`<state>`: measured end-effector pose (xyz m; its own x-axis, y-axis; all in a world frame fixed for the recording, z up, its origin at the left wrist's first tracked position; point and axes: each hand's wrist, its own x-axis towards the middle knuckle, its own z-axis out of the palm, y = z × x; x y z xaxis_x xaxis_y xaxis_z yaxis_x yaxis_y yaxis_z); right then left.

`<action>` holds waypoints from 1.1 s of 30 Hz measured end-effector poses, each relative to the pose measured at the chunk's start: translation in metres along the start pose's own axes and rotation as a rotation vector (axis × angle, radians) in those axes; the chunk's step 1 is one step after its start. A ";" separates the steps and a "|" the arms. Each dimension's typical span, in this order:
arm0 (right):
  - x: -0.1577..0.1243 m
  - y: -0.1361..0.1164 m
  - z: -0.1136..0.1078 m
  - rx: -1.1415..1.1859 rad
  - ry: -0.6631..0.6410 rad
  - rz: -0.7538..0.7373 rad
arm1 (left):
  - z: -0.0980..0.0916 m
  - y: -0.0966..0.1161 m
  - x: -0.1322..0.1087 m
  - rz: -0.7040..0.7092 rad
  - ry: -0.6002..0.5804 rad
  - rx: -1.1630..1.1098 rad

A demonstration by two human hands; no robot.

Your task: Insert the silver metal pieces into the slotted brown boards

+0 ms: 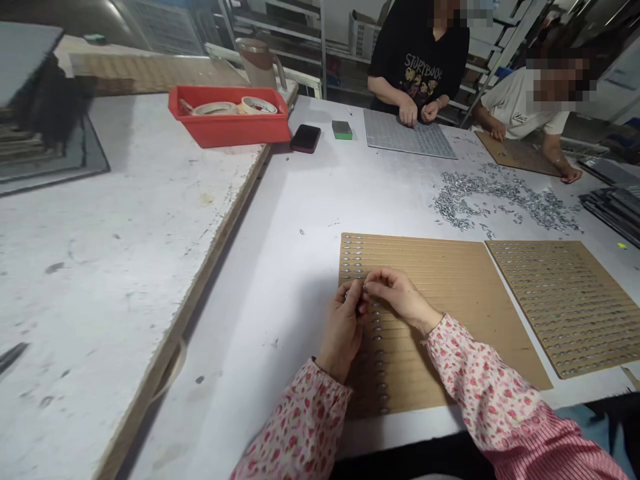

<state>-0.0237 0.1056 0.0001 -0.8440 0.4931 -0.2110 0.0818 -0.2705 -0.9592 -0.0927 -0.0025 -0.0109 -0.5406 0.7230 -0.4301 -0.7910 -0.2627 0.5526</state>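
Observation:
A brown grooved board [450,320] lies on the white table in front of me. Small silver oval pieces [379,353] sit in its grooves, lined up in columns along the left side. My left hand [345,327] is closed over that left edge, thumb and fingers pressed together. Close against it, my right hand [400,297] pinches with thumb and forefinger above the columns. Whatever is between the fingertips of either hand is too small and hidden to make out. To the right lies a second grooved board [570,300], with rows of silver pieces across it.
Loose silver pieces [457,200] are scattered beyond the boards. Farther back are a phone [305,139], a green-and-grey block [342,130] and a red bin [235,130] with tape rolls. Two people work at boards across the table. Dark sheets [613,210] are stacked at right.

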 end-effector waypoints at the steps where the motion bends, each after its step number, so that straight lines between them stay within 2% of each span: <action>1: 0.004 0.002 -0.004 0.018 0.061 -0.028 | -0.001 0.001 0.001 -0.017 0.001 -0.033; 4: 0.017 0.007 -0.024 -0.021 0.198 -0.076 | -0.004 0.005 0.003 -0.038 0.009 -0.117; 9: 0.035 0.012 -0.053 -0.629 0.125 -0.163 | -0.005 0.012 0.006 -0.065 0.051 -0.157; 11: 0.039 0.012 -0.054 -0.779 0.120 -0.169 | -0.004 0.013 0.005 -0.083 0.063 -0.160; 15: 0.043 0.012 -0.046 -0.921 0.129 -0.147 | -0.005 0.012 0.005 -0.115 0.023 -0.166; 21: 0.047 0.013 -0.038 -1.180 0.141 -0.254 | -0.011 0.009 0.006 -0.072 -0.054 -0.144; 23: 0.046 0.015 -0.038 -1.126 0.158 -0.255 | -0.011 0.008 0.006 -0.061 -0.044 -0.129; 26: 0.040 0.015 -0.035 -0.797 0.167 -0.205 | -0.010 0.008 0.006 -0.065 -0.032 -0.111; 29: 0.028 0.010 -0.026 -0.390 0.072 -0.146 | -0.007 0.008 0.005 -0.089 -0.024 -0.116; 31: 0.019 0.007 -0.017 -0.226 -0.009 -0.126 | -0.007 0.007 0.005 -0.099 -0.016 -0.123; 33: 0.014 0.007 -0.009 -0.130 -0.034 -0.112 | -0.006 0.006 0.005 -0.091 -0.012 -0.129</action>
<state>-0.0297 0.1180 -0.0112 -0.8691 0.4851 -0.0970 0.0522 -0.1052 -0.9931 -0.1022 -0.0045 -0.0143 -0.4622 0.7547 -0.4656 -0.8672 -0.2750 0.4151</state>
